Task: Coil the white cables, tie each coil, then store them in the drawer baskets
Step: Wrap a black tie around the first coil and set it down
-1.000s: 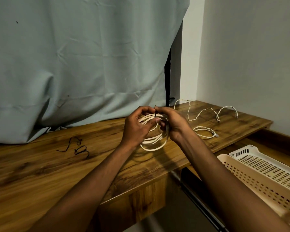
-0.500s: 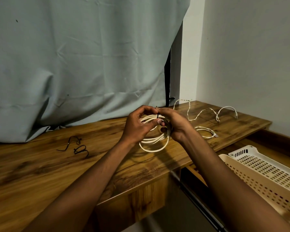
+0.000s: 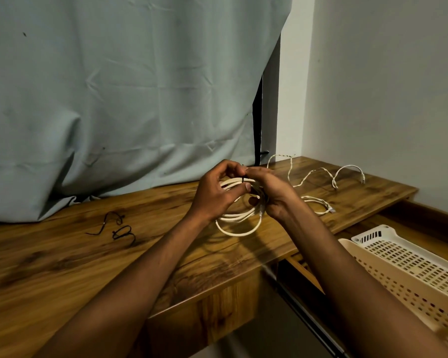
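Note:
A coiled white cable [image 3: 239, 223] is held just above the wooden desk [image 3: 62, 267] between both hands. My left hand [image 3: 217, 195] grips the coil's left side, thumb across the strands. My right hand [image 3: 272, 192] grips the right side. The fingertips of both hands meet at the top of the coil, pinching a thin black tie [image 3: 244, 179] wrapped round the strands. A loose twisted white cable [image 3: 311, 174] lies uncoiled at the desk's far right, and another white cable [image 3: 318, 202] sits just behind my right wrist.
Two spare black ties [image 3: 122, 228] lie on the desk to the left. Cream perforated baskets [image 3: 404, 267] sit in the open drawer at lower right. A grey-green curtain [image 3: 114, 99] hangs behind the desk, and a white wall stands to the right.
Both hands have kept the coil in about the same place, lifting it slightly. The fingertips have worked the black tie at the top of the coil.

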